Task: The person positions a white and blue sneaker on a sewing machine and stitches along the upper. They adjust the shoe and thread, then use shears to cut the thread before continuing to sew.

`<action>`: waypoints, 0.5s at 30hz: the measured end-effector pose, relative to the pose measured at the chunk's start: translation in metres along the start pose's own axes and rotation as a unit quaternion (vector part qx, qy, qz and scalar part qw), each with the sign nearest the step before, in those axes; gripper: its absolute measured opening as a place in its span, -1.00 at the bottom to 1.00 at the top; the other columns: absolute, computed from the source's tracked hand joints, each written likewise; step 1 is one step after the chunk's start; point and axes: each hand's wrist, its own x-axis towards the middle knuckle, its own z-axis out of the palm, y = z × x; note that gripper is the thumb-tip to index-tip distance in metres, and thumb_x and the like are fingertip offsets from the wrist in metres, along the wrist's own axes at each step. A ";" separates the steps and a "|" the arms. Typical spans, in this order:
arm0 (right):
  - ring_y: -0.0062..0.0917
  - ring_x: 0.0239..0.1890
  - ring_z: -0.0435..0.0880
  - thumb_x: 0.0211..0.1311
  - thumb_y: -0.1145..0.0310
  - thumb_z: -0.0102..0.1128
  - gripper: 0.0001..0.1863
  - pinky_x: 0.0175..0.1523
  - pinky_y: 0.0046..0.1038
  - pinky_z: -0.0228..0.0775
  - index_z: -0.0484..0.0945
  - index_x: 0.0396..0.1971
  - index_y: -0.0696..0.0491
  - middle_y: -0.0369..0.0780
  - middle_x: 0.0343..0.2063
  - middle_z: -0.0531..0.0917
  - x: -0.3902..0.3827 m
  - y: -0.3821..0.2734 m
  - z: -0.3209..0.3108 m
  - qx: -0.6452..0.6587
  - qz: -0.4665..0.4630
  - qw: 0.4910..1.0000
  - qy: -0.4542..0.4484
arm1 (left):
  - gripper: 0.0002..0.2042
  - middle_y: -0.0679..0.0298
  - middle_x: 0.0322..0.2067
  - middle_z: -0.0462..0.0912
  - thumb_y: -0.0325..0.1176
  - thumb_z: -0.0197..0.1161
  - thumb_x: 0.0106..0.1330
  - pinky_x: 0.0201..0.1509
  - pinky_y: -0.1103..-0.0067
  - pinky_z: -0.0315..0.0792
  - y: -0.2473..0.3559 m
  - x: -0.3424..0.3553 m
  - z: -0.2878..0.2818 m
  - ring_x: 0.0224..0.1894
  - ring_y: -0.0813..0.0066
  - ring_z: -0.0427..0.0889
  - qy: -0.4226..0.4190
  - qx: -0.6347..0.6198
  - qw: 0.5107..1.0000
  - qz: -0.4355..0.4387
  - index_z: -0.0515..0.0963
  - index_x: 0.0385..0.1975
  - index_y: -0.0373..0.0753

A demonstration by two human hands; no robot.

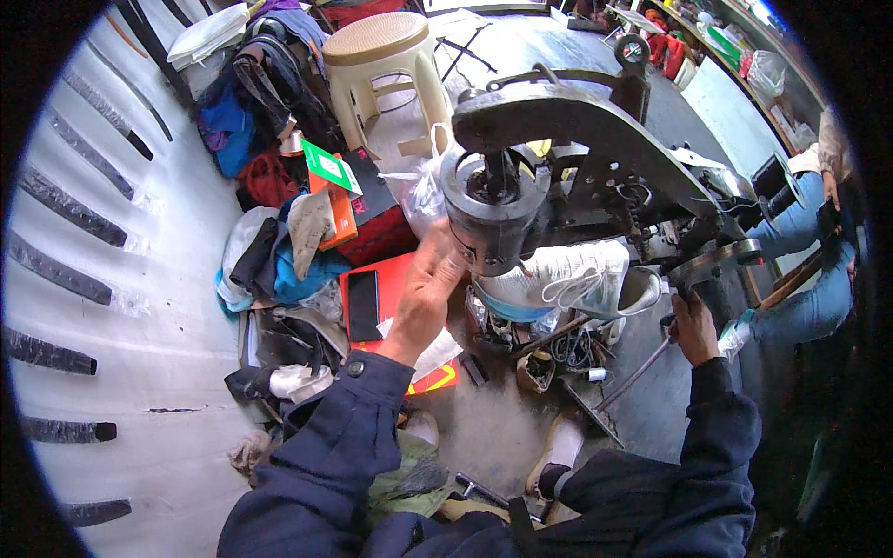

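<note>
A black cast-metal shoe-patching sewing machine (595, 130) stands in front of me, its arm reaching to a round head (498, 209) at the left. My left hand (430, 293) is closed against the near-left side of that head, some fingertips hidden by it. Below the head a white lace-up sneaker (581, 277) lies sideways, its toe end partly covered by the machine and its opening to the right. At the right, my right hand (696, 327) is closed at the machine's hand wheel (716, 260), around what looks like its crank handle; the grip is partly hidden.
A red box (377, 270) with a dark phone (363, 305) on it sits left of the machine. Behind are a plastic stool (377, 74) and piled bags. Tools and scraps lie on the floor near my feet. Another person's legs (800, 312) are at the right.
</note>
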 end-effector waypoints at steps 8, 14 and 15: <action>-0.42 -0.62 0.63 0.55 0.06 -0.01 -0.58 -0.42 -0.31 0.43 0.49 -0.02 0.17 -0.16 -0.61 0.62 -0.009 -0.026 0.006 0.020 -0.004 1.000 0.000 | -0.85 0.32 -0.08 0.66 -0.44 0.18 0.55 0.07 0.62 0.48 0.022 0.006 0.004 -0.05 0.66 0.59 0.049 0.060 0.994 0.077 0.53 0.02 -0.30; -0.42 -0.64 0.61 0.54 0.12 0.02 -0.60 -0.45 -0.35 0.41 0.49 0.01 0.21 -0.15 -0.60 0.59 -0.007 -0.027 0.007 0.078 0.025 0.996 -0.015 | -0.46 0.20 0.10 0.58 -0.37 0.35 0.41 0.12 0.42 0.51 0.012 -0.010 0.013 0.10 0.45 0.60 0.001 0.096 0.994 0.060 0.29 0.32 -0.18; -0.43 -0.63 0.61 0.54 0.13 0.03 -0.59 -0.46 -0.36 0.40 0.49 0.02 0.21 -0.15 -0.59 0.59 -0.008 -0.031 0.006 0.088 0.025 0.996 -0.018 | -0.44 0.20 0.11 0.58 -0.35 0.36 0.40 0.14 0.40 0.50 0.010 -0.011 0.012 0.10 0.42 0.60 -0.022 0.139 0.990 0.013 0.28 0.34 -0.17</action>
